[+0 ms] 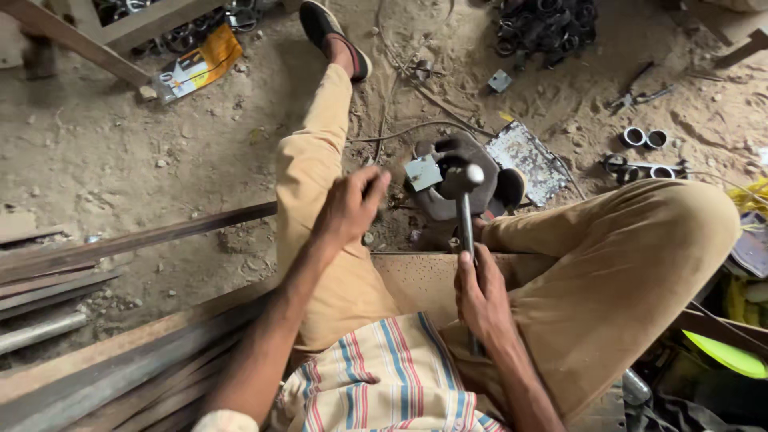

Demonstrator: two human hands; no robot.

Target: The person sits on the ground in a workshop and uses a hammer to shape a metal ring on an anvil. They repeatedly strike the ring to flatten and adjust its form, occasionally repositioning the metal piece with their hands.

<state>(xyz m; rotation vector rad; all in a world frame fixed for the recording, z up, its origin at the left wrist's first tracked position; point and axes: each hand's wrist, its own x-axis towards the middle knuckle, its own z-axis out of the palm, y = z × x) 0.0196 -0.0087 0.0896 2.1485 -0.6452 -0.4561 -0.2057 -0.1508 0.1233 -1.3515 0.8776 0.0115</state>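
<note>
Surface: sandy dirt floor (pixel 160 160), scrap metal bars (pixel 96 248) at left. One hammer (pixel 464 208), long axis near vertical in view, head pointing away from the person, over a dark block (pixel 448 204). Right hand (pixel 480 300) fisted around the handle. Left hand (pixel 348 210) curled beside the block; contents cannot be told. Two short rings (pixel 644 138) lie at right.

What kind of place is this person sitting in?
Probably a small metal workshop with a dirt floor. The right hand grips a hammer over an iron block, and metal bars and cut rings lie about.
</note>
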